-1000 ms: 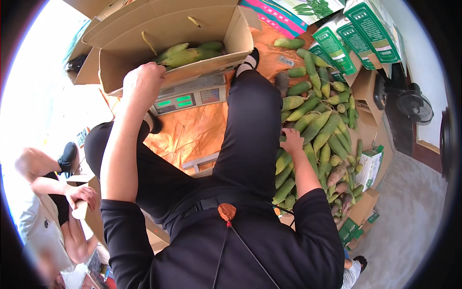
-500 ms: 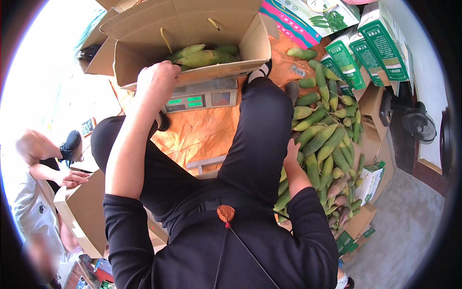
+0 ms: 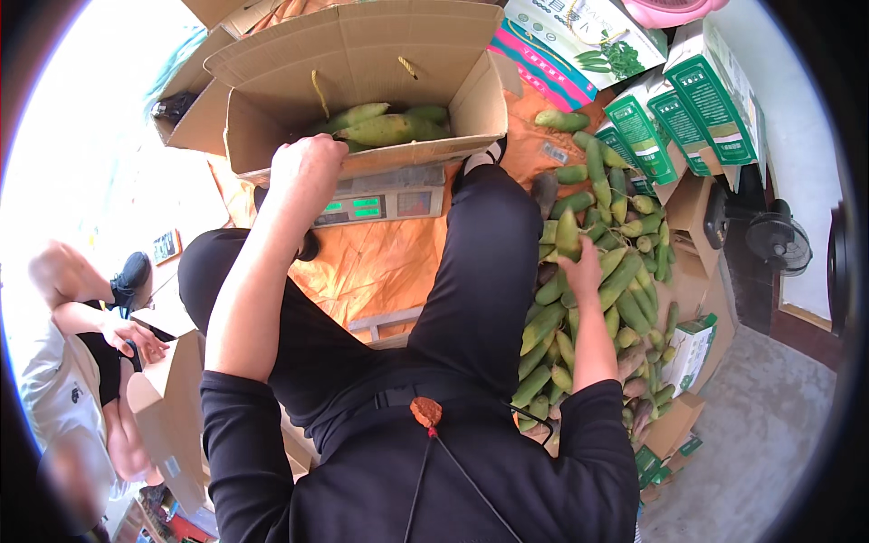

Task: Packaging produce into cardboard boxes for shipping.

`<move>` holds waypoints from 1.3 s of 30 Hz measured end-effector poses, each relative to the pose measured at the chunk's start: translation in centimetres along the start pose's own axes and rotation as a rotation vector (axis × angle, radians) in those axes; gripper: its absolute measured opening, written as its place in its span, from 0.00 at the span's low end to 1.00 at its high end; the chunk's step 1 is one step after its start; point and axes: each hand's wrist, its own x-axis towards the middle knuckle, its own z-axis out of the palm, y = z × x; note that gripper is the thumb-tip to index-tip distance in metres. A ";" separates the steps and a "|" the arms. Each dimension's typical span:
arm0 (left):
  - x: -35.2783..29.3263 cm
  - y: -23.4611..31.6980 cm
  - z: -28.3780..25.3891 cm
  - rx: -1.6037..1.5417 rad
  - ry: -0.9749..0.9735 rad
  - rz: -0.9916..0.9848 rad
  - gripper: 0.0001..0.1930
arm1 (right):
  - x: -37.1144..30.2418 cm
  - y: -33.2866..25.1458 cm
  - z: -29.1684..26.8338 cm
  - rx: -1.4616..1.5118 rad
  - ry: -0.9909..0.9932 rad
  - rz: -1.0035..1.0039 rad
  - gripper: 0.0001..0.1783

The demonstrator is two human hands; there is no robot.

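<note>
My left hand [image 3: 308,170] is closed over the near edge of an open cardboard box [image 3: 412,152]. Inside it lie several green radishes [image 3: 389,129], and two yellow cord handles hang at its back wall. The box rests on a scale [image 3: 391,206] with a lit green display. At my right, my right hand [image 3: 584,271] grips a single green radish [image 3: 568,232], held upright above a big heap of green radishes [image 3: 625,291]. My palm hides the held radish's lower end.
Green and white cartons [image 3: 715,113] stand behind the heap, near a black fan [image 3: 780,242]. An orange sheet [image 3: 362,281] covers the floor between my legs. To the left sits another person [image 3: 86,362], one hand beside a cardboard box [image 3: 167,407]. Behind the scale box is a printed carton [image 3: 588,45].
My right hand has come up from the heap's near side and moved forward with a radish. My left hand stays at the box edge. The other person's hand has lifted and spread.
</note>
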 end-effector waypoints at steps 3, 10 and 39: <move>0.1 0.2 0.0 0.030 -0.001 0.004 0.05 | 3.5 -3.2 -4.2 0.204 0.253 -0.221 0.36; 0.0 -0.1 0.1 0.040 0.006 -0.013 0.06 | 4.5 -24.0 -16.4 0.358 0.537 -0.859 0.33; 0.1 0.9 -0.4 0.049 0.050 -0.024 0.06 | -6.1 6.0 4.4 0.292 -0.058 0.252 0.20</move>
